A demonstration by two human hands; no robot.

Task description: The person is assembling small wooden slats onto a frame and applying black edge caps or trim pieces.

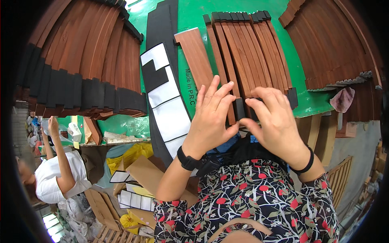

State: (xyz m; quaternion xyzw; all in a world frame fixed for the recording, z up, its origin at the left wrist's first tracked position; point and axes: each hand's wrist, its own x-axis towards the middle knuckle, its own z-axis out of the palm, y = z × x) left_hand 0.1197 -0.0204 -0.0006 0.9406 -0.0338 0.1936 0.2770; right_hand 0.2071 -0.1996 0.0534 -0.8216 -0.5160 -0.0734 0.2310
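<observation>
Reddish-brown wooden slats (243, 52) stand on edge in a row on a green-covered table, with black pieces on their far ends. At the near end of one slat is a black end piece (240, 108). My left hand (210, 115) lies beside it, fingers spread over the slats, thumb at the near end. My right hand (273, 123) is curled from the other side, its index finger and thumb at the black piece. A wider brown board (195, 54) lies flat to the left of the row.
A sheet of white labels (168, 99) lies on long black strips (162, 24). Stacked slats fill the left (87, 52) and right (332, 44) sides. A pinkish cloth (342, 100) hangs at the right edge. Another person (60, 176) works at left, near cardboard (148, 176).
</observation>
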